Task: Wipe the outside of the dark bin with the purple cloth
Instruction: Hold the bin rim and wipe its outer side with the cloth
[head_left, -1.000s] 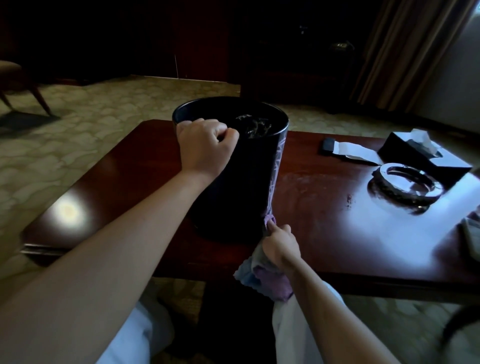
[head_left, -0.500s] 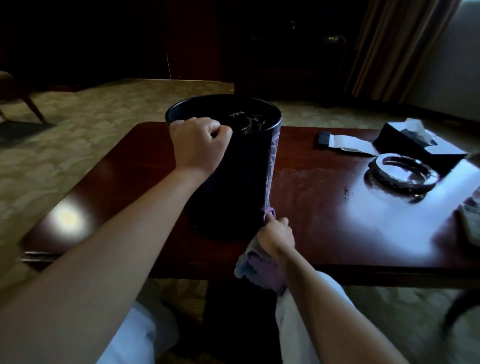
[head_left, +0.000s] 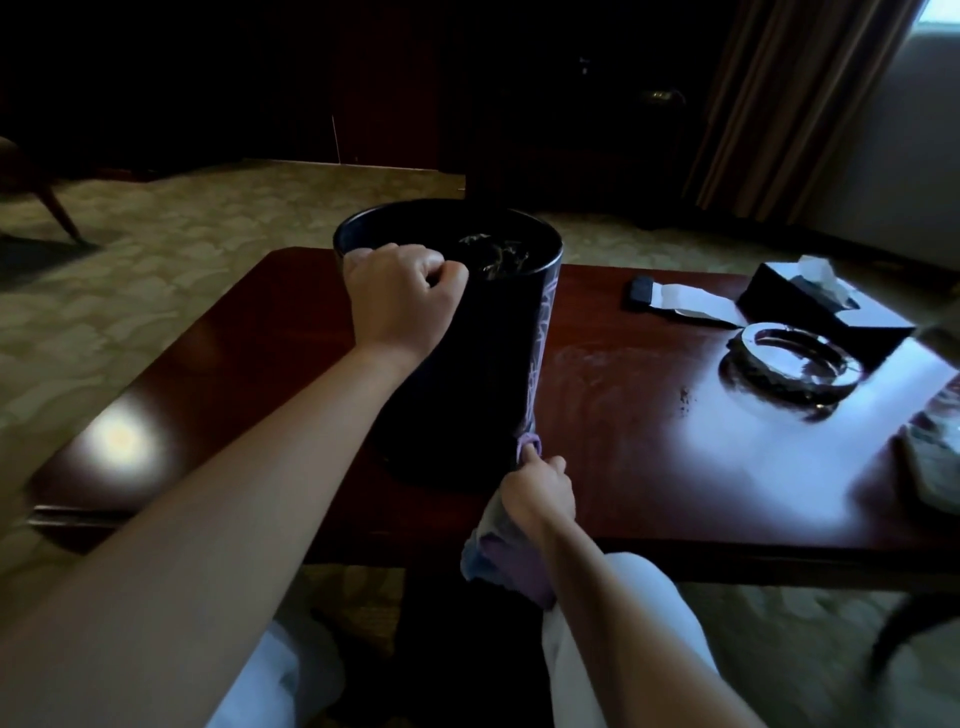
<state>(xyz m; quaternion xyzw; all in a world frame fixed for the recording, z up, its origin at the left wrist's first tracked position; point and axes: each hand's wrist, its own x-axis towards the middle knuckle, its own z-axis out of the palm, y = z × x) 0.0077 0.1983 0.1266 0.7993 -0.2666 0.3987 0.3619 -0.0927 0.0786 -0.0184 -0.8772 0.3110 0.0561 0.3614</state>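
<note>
Bin on glossy table, carpet, left hand gripping rim, right hand clutching cloth

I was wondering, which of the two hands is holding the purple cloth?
The right hand, low at the dark bin's base, pinches the purple cloth; the left hand grips the rim.

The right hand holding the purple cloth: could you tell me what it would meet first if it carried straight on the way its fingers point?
The right hand points at the dark bin. Its purple cloth seems already against the lower wall, so it would meet the bin at once.
</note>
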